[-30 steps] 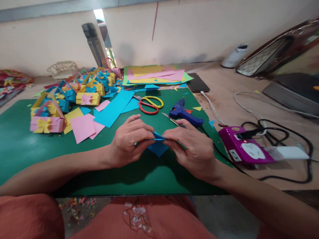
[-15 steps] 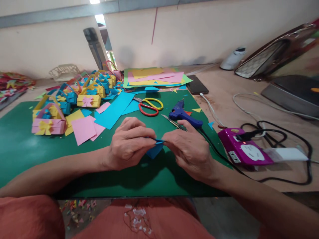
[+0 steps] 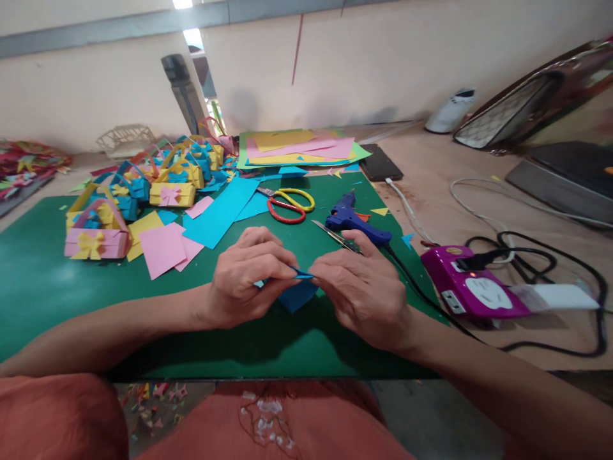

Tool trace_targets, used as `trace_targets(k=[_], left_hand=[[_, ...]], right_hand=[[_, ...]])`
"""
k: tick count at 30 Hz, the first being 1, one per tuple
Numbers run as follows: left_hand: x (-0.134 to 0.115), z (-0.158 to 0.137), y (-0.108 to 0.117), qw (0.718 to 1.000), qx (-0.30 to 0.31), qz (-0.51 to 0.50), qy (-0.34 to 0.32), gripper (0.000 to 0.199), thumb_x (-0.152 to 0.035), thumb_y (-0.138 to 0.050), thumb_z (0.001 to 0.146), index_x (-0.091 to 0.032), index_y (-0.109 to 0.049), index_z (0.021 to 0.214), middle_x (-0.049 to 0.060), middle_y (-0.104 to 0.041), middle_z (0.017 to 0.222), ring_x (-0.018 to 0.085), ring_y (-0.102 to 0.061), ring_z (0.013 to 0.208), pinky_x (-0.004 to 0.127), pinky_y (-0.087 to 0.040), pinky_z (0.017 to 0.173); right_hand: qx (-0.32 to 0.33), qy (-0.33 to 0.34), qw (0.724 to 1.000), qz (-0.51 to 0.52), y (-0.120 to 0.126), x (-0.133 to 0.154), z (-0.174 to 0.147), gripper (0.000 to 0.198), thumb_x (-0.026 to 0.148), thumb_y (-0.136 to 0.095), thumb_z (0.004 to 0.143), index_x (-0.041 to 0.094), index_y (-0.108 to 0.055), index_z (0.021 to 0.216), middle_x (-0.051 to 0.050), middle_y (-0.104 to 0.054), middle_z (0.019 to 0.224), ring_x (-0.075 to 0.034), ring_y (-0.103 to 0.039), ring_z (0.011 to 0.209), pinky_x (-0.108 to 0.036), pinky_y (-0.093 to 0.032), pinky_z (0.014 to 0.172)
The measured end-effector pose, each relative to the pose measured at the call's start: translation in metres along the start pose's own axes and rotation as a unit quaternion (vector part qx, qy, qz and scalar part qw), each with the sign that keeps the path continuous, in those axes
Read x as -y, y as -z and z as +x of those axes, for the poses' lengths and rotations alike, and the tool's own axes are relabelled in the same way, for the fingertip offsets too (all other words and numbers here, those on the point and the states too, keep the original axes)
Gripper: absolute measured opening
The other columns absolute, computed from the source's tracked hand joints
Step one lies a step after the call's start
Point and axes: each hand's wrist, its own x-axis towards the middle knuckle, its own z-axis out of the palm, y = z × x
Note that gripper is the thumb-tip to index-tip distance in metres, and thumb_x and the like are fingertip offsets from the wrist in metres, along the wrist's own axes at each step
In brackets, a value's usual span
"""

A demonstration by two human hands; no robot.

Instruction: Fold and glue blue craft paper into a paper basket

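Note:
A folded piece of blue paper (image 3: 297, 297) is pinched between both hands, above the near part of the green mat (image 3: 211, 351). My left hand (image 3: 253, 278) is closed on its left side and covers much of it. On the right side, the fingertips of my right hand (image 3: 364, 294) pinch the folded upper edge. Scissors with one red and one yellow handle (image 3: 287, 207) lie beyond my hands. A small pointed metal blade (image 3: 335, 236) shows just behind my right hand, its back end hidden. Past it lies a blue glue gun (image 3: 357, 223).
Small paper baskets (image 3: 98, 239) stand in a cluster at the left. Pink cards (image 3: 163, 252) and a blue sheet (image 3: 223, 211) lie near them. Stacked coloured paper (image 3: 301, 147) and a phone (image 3: 380, 163) are at the back. A purple power strip (image 3: 472, 284) with cables sits right.
The blue paper is tilted a little differently and more of its lower flap shows. My fingers have shifted slightly along its edge. The other things stay put.

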Motion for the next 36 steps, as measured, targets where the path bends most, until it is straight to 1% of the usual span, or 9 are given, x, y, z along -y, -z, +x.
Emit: trace_targets(k=[4,11,15,17,19,21,23,30,36], left_hand=[[-0.0007,0.0001,-0.0004,1.000,-0.005,-0.019,-0.001,0.011,-0.014,-0.062,0.079,-0.015,-0.055,0.070,0.003,-0.067,0.069,0.012,-0.058,0.064,0.032,-0.048,0.071],[-0.0013,-0.0015,-0.0029,0.999,-0.014,-0.031,0.002,0.011,-0.014,-0.061,0.079,-0.017,-0.054,0.072,0.001,-0.066,0.067,0.011,-0.058,0.063,0.031,-0.047,0.070],[-0.0023,-0.0041,-0.0058,0.999,-0.019,-0.033,0.031,0.009,-0.015,-0.062,0.079,-0.017,-0.054,0.075,0.001,-0.066,0.068,0.012,-0.057,0.064,0.031,-0.045,0.070],[-0.0031,-0.0051,-0.0069,0.997,-0.044,-0.034,0.052,0.011,-0.016,-0.065,0.077,-0.017,-0.055,0.080,0.001,-0.065,0.067,0.012,-0.056,0.064,0.031,-0.043,0.069],[-0.0036,-0.0057,-0.0073,0.996,-0.059,-0.035,0.062,0.020,-0.017,-0.068,0.075,-0.016,-0.055,0.089,0.001,-0.065,0.066,0.012,-0.056,0.065,0.030,-0.042,0.071],[-0.0034,-0.0059,-0.0070,0.996,-0.053,-0.036,0.068,0.028,-0.017,-0.069,0.075,-0.014,-0.054,0.098,0.000,-0.066,0.067,0.012,-0.056,0.067,0.030,-0.040,0.073],[-0.0025,-0.0059,-0.0066,0.995,-0.039,-0.034,0.081,0.028,-0.018,-0.068,0.076,-0.014,-0.055,0.101,0.000,-0.066,0.069,0.013,-0.056,0.068,0.030,-0.039,0.073],[0.0002,-0.0055,-0.0062,0.996,0.016,-0.033,0.081,0.007,-0.020,-0.064,0.079,-0.015,-0.063,0.083,0.002,-0.066,0.071,0.013,-0.053,0.068,0.032,-0.037,0.069],[-0.0027,-0.0019,-0.0054,0.995,0.036,-0.053,0.082,0.006,-0.018,-0.060,0.081,-0.015,-0.063,0.078,0.003,-0.066,0.074,0.013,-0.052,0.068,0.033,-0.036,0.070]], right_hand=[[0.006,0.002,1.000,0.009,0.0014,0.0015,0.0013,0.008,0.010,-0.051,0.081,0.017,-0.055,0.079,-0.002,-0.067,0.071,-0.011,-0.060,0.063,-0.041,-0.039,0.089],[-0.013,-0.006,0.999,0.032,-0.0014,0.0030,0.0028,0.004,0.015,-0.054,0.082,0.018,-0.055,0.084,-0.001,-0.068,0.073,-0.011,-0.062,0.066,-0.037,-0.040,0.089],[-0.018,-0.017,0.999,0.045,-0.0007,0.0064,0.0032,0.008,0.012,-0.052,0.082,0.019,-0.053,0.079,0.001,-0.067,0.070,-0.010,-0.060,0.063,-0.036,-0.041,0.089],[-0.016,-0.028,0.998,0.044,-0.0003,0.0075,0.0030,0.009,0.011,-0.052,0.082,0.019,-0.052,0.078,0.002,-0.066,0.069,-0.010,-0.059,0.062,-0.037,-0.041,0.089],[-0.014,-0.030,0.999,0.041,-0.0002,0.0077,0.0027,0.009,0.011,-0.053,0.081,0.019,-0.052,0.077,0.001,-0.065,0.067,-0.010,-0.058,0.062,-0.037,-0.041,0.088],[-0.013,-0.031,0.999,0.040,-0.0004,0.0072,0.0025,0.008,0.011,-0.053,0.081,0.018,-0.053,0.077,0.001,-0.064,0.066,-0.010,-0.057,0.061,-0.037,-0.042,0.087],[-0.012,-0.035,0.999,0.038,-0.0006,0.0065,0.0024,0.008,0.011,-0.052,0.081,0.018,-0.053,0.077,0.001,-0.063,0.065,-0.010,-0.056,0.061,-0.037,-0.043,0.086],[-0.017,-0.020,0.998,0.050,-0.0004,0.0047,0.0021,0.010,0.008,-0.053,0.079,0.017,-0.052,0.077,0.001,-0.064,0.067,-0.010,-0.056,0.061,-0.039,-0.042,0.087],[-0.007,-0.013,0.999,0.038,0.0005,0.0048,0.0028,0.010,0.008,-0.052,0.079,0.018,-0.053,0.077,0.001,-0.064,0.069,-0.009,-0.055,0.061,-0.040,-0.040,0.089]])
